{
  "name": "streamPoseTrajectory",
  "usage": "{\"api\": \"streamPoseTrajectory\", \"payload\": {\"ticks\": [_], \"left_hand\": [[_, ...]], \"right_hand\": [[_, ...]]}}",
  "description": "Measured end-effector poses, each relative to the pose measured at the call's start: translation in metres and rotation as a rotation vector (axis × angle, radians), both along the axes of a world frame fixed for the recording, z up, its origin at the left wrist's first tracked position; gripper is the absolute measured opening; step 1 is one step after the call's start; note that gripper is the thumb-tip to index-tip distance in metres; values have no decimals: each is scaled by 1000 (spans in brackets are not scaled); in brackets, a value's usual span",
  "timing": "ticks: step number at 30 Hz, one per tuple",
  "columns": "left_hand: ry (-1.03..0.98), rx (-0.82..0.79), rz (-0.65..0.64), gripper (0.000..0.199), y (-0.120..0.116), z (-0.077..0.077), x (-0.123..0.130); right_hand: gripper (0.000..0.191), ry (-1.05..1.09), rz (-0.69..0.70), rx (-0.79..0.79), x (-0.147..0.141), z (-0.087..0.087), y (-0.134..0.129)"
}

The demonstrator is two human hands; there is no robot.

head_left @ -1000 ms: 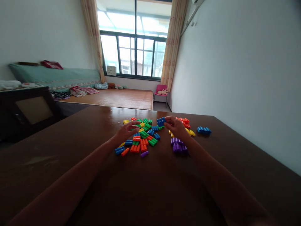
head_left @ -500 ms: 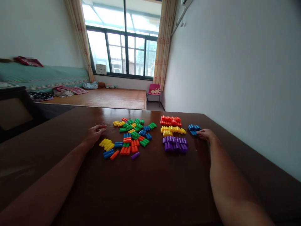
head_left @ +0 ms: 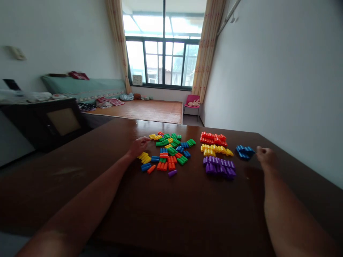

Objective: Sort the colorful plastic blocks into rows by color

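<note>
On the dark brown table, a mixed pile of small plastic toy blocks (head_left: 171, 151) spreads out in green, yellow, blue, orange and purple. My left hand (head_left: 138, 147) rests at the pile's left edge, fingers loosely stretched out, beside yellow blocks (head_left: 144, 157). Sorted groups stand on the right: orange-red blocks (head_left: 213, 138), yellow blocks (head_left: 216, 150) and purple blocks (head_left: 219, 167). Farther right lies a group of blue blocks (head_left: 244, 152). My right hand (head_left: 266, 156) is just right of the blue group, its fingers curled in with nothing seen in them.
The brown table (head_left: 187, 214) reaches to a white wall on the right. Beyond its far edge stand a bed (head_left: 150, 110) and a pink chair (head_left: 192, 101). A dark cabinet (head_left: 40, 121) is at the left.
My right hand has come away from the blue blocks, and its fingers have curled in. The left hand has moved closer to the mixed pile. My view has turned left.
</note>
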State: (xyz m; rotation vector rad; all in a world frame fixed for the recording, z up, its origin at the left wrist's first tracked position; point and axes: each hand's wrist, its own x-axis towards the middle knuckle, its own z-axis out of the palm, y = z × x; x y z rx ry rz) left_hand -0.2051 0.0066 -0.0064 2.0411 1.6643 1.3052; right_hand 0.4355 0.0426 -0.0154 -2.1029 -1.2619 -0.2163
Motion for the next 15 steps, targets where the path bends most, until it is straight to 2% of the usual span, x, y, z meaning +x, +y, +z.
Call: {"api": "streamPoseTrajectory", "payload": {"ticks": [3, 5, 8, 11, 15], "left_hand": [[108, 59, -165, 31, -2, 1, 28], [234, 54, -305, 32, -4, 1, 46], [418, -10, -428, 33, -6, -1, 60], [493, -70, -464, 36, -6, -1, 57], [445, -141, -399, 38, -4, 1, 44]], "right_hand": [[43, -39, -125, 89, -9, 3, 4], [44, -50, -67, 137, -23, 9, 5], [42, -68, 35, 170, -50, 17, 5], [40, -107, 113, 159, -76, 26, 4], [40, -154, 242, 140, -106, 40, -1]]}}
